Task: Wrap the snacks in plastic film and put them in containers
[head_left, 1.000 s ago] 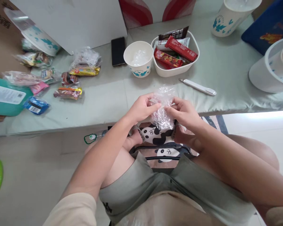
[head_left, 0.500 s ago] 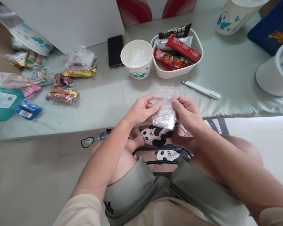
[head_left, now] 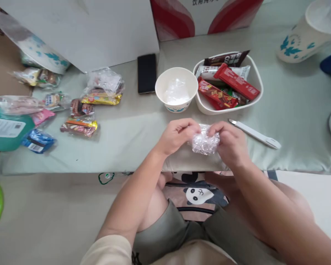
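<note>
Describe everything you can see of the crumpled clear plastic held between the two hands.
The crumpled clear plastic is thin, glossy, see-through film scrunched into a compact wad, its creases catching white glints; any contents cannot be told. The left hand pinches its left end, the right hand covers its right end and top. It is held over the near edge of the pale green cloth, in front of the white paper bowl.
</note>
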Demonstrator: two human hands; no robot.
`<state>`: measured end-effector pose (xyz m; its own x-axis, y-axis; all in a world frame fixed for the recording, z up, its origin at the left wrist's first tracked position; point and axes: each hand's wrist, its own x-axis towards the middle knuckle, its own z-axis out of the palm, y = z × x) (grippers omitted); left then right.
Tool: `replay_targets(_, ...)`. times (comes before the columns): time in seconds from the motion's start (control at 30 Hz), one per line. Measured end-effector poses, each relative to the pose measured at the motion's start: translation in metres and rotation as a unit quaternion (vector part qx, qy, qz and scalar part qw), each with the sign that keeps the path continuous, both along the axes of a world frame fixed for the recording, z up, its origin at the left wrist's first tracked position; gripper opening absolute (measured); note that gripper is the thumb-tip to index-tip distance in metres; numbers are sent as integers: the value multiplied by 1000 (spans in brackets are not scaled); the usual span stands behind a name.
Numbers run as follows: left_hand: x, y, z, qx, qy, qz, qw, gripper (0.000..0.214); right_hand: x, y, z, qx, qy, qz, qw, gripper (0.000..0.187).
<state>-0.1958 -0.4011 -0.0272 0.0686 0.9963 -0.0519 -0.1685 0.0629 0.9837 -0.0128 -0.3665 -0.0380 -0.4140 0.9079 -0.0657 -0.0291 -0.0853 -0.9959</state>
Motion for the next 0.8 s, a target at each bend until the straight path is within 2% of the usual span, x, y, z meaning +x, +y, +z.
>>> replay_targets(0.07, -3, 4, 0, 9, 43, 10, 999, 11, -10, 1, -2, 18, -20, -20, 999, 34)
replay_targets(0.17, -10, 5, 0, 40, 61, 39, 997, 21, -31, -1, -3, 26, 9, -66, 997, 56)
replay_targets(0.2, -14, 4, 0, 56, 54, 55, 995, 25, -38, -3, -2, 31, 13, -83, 996, 55)
replay_targets(0.27, -21, -1, 0, 78, 29, 91, 992, 30, -47, -8, -1, 62, -4, -125, 990, 36)
replay_targets(0.37, -29, -10, 2, 84, -12, 121, 989, 26, -50, -10, 10, 188, -45, -196, 961, 16)
replay_targets(0.43, -30, -17, 4, 77, -22, 98, 992, 16, -49, -2, 24, 305, -68, -229, 922, 12)
replay_targets(0.5, -29, -22, 6, 68, -21, 59, 996, 9, -50, 14, 41, 403, -106, -232, 879, 11)
replay_targets(0.57, -28, -24, 8, 64, -18, 44, 997, 6, -59, 37, 58, 469, -193, -188, 841, 16)
replay_targets(0.63, -28, -24, 11, 68, -22, 55, 996, 6, -76, 64, 69, 485, -288, -66, 823, 24)
replay_targets(0.67, -28, -24, 12, 69, -28, 65, 995, 6, -85, 78, 71, 456, -323, -6, 829, 28)
replay_targets(0.73, -29, -22, 15, 68, -45, 83, 993, 7, -106, 105, 70, 343, -329, 61, 878, 36)
replay_targets(0.8, -29, -19, 17, 65, -65, 95, 991, 9, -123, 128, 65, 298, -288, 52, 908, 32)
